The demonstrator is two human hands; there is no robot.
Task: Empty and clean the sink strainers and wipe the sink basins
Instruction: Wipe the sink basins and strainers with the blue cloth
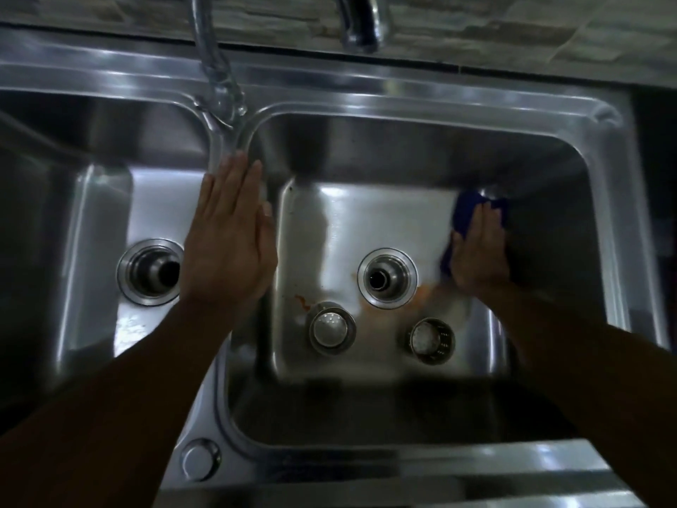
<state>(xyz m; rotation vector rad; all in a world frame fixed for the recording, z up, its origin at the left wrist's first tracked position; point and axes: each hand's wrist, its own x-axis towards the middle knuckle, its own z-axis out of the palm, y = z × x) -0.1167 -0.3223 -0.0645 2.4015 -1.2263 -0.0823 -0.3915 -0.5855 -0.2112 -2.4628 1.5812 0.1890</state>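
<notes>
A double steel sink fills the view. My right hand [480,256] presses a blue cloth [467,210] flat against the right wall of the right basin [366,210]. My left hand [229,238] lies flat, fingers together, on the divider [227,141] between the basins, holding nothing. Two metal strainers sit loose on the right basin's floor: one [331,328] at front left, upside down, another [430,341] at front right. The right drain [387,277] and the left basin's drain [152,272] are both open holes. Orange stains [425,293] mark the floor near the right drain.
A tap spout [216,73] hangs over the divider's far end, and a second tap body [361,22] stands behind it. A round cap [198,459] sits on the near rim. Tiled wall runs along the back.
</notes>
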